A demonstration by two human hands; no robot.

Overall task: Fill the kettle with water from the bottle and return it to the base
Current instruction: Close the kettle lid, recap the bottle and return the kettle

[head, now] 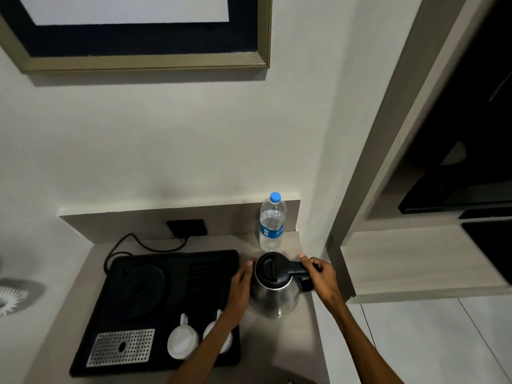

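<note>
- Kettle (274, 292): one, lid shut, upright near surface (288, 353) right edge, off the tray (155, 314).
- Right hand (321, 275): fingers wrapped on its handle.
- Left hand (241, 286): fingers flat against its side.
- Bottle (272, 223): one, capped, back right corner.
- Cups (182, 342): two on the tray.

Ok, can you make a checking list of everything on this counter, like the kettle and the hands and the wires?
Surface: grey counter, dim light, no spills seen.
Job's things: steel kettle stands on the counter, lid closed, off its base; water bottle upright behind it, blue cap on.
Clutter: black tray holding two white cups and a metal drip grate.
Grippers: left hand rests against the kettle's side; right hand holds its handle.
Cables: black cord runs from the wall socket toward the tray.
Surroundings: framed picture above; dark doorway to the right.
</note>
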